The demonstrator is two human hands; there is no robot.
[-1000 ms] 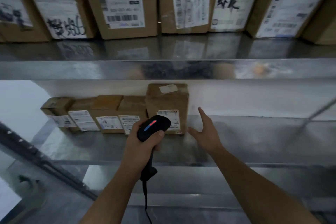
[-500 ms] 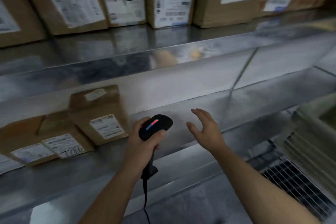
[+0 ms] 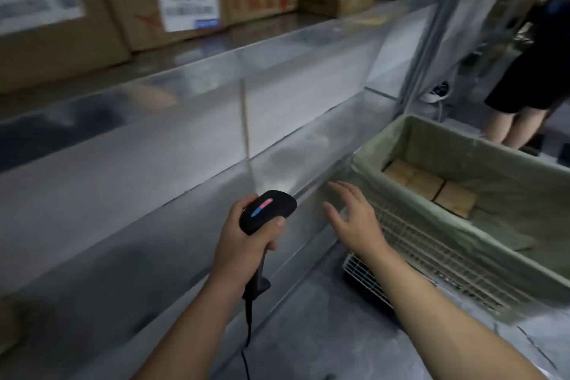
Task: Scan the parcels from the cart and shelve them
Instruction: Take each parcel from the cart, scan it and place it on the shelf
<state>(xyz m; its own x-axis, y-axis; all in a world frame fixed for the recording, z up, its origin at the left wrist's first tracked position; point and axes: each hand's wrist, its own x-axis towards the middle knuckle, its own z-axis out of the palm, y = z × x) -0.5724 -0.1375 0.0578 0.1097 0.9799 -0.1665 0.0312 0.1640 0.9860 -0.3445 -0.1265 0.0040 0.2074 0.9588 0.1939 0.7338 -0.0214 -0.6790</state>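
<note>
Gripping scanner (image 3: 266, 211) in left hand (image 3: 243, 244), right hand (image 3: 351, 219) spread empty, reach 2 o'clock into cart (image 3: 431, 256); clasp 1 parcel (image 3: 453, 198), probably light and stiff, across opposite edges.

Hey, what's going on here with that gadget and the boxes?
A person's left hand grips a black handheld scanner. The right hand is open and empty, held out toward a lined wire cart with brown parcels lying in it. Labelled boxes stand on the metal shelf above.

Parcels (image 3: 427, 187) in cart (image 3: 438, 259), right of shelf (image 3: 185, 194)
</note>
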